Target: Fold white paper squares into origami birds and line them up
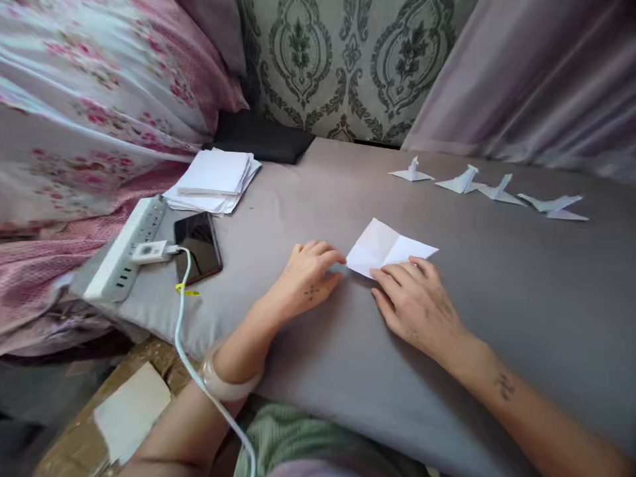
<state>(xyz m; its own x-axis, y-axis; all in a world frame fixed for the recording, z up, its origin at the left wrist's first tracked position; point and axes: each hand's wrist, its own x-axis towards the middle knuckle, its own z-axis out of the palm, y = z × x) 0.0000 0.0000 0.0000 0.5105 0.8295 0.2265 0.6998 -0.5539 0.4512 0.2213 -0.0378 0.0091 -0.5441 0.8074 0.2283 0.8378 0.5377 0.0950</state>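
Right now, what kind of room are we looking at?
Probably a bedroom or another room at home, though I can't be sure. There's flowery, bedding-like fabric on the left, a curly-patterned backdrop and a pinkish drape.

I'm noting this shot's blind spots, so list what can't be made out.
Hidden, head view: part of the near edge of the white paper, under the right hand.
Cut off, head view: the far end of the cable, by the bottom edge.
Too small, head view: fine creases on the paper birds.
Blurred, head view: any printing on the charger.
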